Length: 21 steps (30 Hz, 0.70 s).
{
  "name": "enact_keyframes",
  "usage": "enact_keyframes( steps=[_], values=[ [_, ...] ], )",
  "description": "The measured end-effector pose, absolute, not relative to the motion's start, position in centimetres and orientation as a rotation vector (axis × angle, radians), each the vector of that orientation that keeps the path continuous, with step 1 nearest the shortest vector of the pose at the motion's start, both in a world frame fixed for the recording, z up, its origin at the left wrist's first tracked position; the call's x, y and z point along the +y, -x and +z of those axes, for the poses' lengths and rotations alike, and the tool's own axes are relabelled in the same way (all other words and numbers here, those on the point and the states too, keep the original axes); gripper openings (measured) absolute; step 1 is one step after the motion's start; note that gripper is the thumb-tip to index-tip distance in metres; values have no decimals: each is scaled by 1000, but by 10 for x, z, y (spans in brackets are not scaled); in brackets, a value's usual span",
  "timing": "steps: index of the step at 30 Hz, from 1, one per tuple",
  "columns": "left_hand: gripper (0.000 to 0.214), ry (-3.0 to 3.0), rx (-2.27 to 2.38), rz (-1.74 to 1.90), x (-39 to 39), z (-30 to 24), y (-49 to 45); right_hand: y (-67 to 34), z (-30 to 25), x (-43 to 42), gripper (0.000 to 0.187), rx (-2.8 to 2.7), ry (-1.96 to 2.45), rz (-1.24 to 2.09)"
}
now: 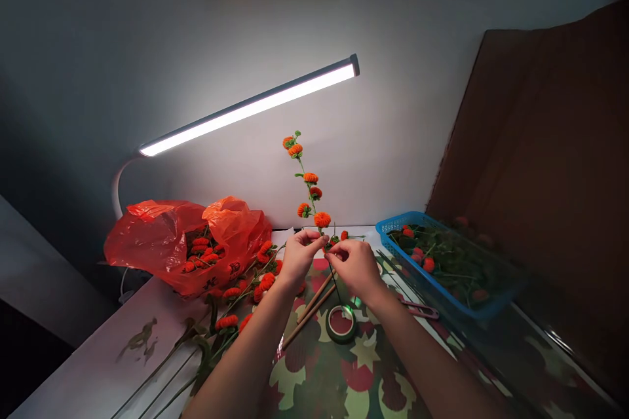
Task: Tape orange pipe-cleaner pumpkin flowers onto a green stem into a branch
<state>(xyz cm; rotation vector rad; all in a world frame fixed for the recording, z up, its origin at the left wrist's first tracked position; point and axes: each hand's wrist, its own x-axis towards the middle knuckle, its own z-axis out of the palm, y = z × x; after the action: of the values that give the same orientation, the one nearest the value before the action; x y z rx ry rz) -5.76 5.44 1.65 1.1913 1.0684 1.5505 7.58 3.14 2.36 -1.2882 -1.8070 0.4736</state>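
An upright artificial flower stem (313,200) with orange fuzzy blooms and small green leaves rises above my hands. My left hand (302,254) is closed, thumb and fingers pinching the stem just below its lowest large bloom. Close beside it, my right hand (356,265) is also closed, with its fingertips pinched on the lower stem. Small parts between the fingertips are hidden. A thin dark stem end runs down from the hands toward a roll of green tape (341,325) on the patterned mat (339,373).
Left stands a red plastic bag (152,242) of orange flowers, with more loose blooms (266,281) beside it. Two brown sticks (308,315) lie near the tape. Pink-handled scissors (420,309) and a blue basket (442,275) are at right. A lit lamp (250,108) hangs above.
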Motion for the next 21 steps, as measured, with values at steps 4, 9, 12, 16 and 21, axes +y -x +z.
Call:
enact_keyframes(
  steps=[4,9,12,16,21],
  values=[
    [31,-1121,1056,1553,55,15,56,-76,26,29,18,-1855,1233,309],
    [31,-1073,1066,1562,54,14,55,-75,27,28,13,-1892,1162,196],
    [31,-1071,1048,1554,52,15,54,-75,29,26,11,-1855,1117,280],
    [31,-1052,1059,1522,51,17,52,-75,32,26,11,-1754,1095,539],
    [32,-996,1093,1505,52,17,52,-78,31,32,7,-1645,1074,822]
  ],
)
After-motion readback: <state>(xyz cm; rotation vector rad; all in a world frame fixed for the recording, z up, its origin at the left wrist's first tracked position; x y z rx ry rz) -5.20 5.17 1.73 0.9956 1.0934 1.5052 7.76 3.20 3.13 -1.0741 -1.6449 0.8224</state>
